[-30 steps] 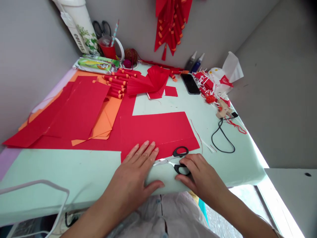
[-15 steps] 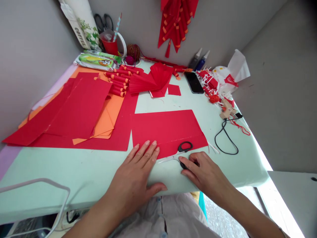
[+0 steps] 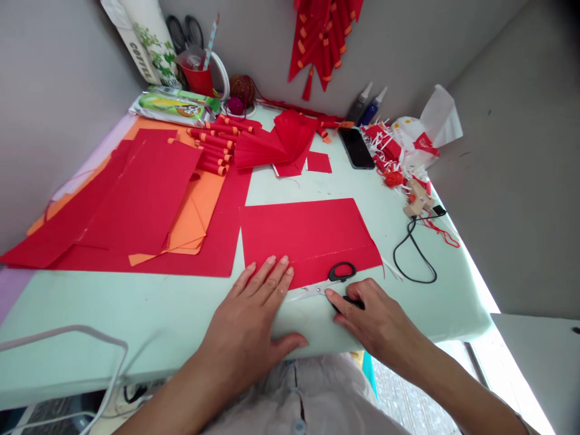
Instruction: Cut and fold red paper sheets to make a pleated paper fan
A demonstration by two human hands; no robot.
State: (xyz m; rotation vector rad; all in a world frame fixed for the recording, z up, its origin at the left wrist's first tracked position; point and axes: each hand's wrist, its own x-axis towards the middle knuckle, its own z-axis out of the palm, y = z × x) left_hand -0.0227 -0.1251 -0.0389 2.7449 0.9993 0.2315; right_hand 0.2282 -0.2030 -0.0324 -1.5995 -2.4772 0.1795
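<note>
A red paper sheet (image 3: 308, 229) with a crease line across its lower part lies flat at the middle of the table. My left hand (image 3: 254, 314) rests palm down, fingers stretched, its fingertips on the sheet's lower left edge. At the lower right edge lie scissors (image 3: 319, 290), blades pointing left, one black loop over the paper. My right hand (image 3: 374, 314) has its fingers curled round the other loop, the index fingertip near the pivot. The blade tips are close to my left fingers.
Large red sheets (image 3: 149, 193) and orange paper (image 3: 190, 223) cover the left side. Red paper rolls (image 3: 212, 148), a folded red fan (image 3: 290, 139) and a phone (image 3: 357, 148) lie behind. A glue gun (image 3: 417, 198) with a black cord (image 3: 414, 257) is at the right.
The scissors have shifted slightly right and turned a little in my right hand, whose index finger now reaches nearer the pivot. My left hand stays flat on the paper.
</note>
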